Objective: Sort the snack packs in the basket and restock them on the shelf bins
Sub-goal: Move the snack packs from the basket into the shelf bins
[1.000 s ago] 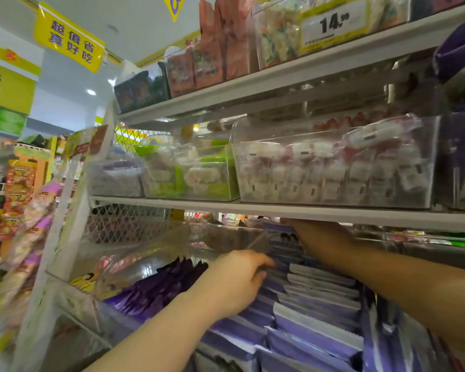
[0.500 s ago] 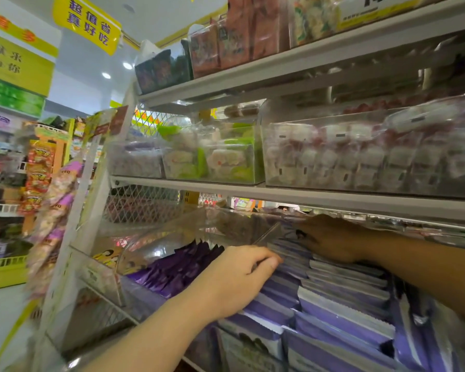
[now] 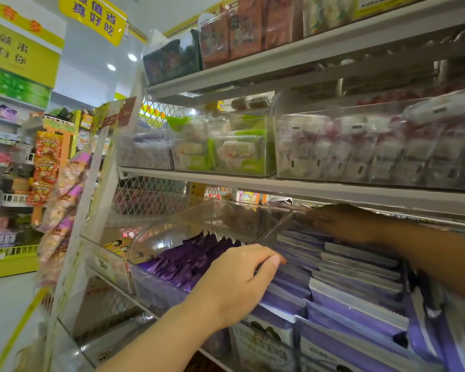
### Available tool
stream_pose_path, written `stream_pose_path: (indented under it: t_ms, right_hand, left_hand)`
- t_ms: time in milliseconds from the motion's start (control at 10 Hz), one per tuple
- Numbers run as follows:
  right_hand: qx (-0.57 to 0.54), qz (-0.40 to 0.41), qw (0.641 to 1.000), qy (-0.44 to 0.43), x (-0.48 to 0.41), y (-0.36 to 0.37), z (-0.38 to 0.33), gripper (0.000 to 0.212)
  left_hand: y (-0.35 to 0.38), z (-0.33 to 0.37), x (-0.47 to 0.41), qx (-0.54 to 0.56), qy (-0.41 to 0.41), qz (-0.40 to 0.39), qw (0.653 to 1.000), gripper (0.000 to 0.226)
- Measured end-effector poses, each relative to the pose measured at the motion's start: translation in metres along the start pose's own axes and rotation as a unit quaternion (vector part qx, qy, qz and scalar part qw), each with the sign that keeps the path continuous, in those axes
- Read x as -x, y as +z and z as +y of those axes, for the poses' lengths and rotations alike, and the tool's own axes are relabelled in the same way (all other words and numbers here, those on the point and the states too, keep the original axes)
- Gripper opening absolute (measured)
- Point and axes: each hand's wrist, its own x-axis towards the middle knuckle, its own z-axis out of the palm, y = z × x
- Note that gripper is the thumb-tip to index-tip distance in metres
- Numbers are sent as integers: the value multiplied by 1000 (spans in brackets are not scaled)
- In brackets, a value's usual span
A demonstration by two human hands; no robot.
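Lavender packs (image 3: 360, 299) sat in rows in the clear bin (image 3: 273, 230), nearly full. Left hand (image 3: 242, 280): fingers curled over the front pack tops. Right hand (image 3: 341, 224): at the bin's rear, grip too dark to tell. Basket was out of frame, so the remainder is unknown.

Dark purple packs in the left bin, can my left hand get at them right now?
Probably yes. The left hand is right beside the dark purple packs; their tops show uncovered next to its wrist, and nothing stands between them.
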Motion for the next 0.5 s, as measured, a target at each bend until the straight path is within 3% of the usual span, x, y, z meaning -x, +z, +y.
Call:
stream_pose_path:
  t_ms: [200,300,400,500]
  right_hand:
    - [47,-91,993,-66,18,17,-23,62]
    - [19,13,995,-98,43,-1,-41,54]
    - [16,20,996,-84,84,-2,-63,64]
    - [120,-48,991,-30,133,27,-79,78]
  left_hand:
    - [5,4,4,-85,32,5,996,40]
    - [2,10,6,-122,38,4,992,37]
    - [-6,18,18,-117,44,41,991,33]
    - [-7,27,43,-105,45,70,991,39]
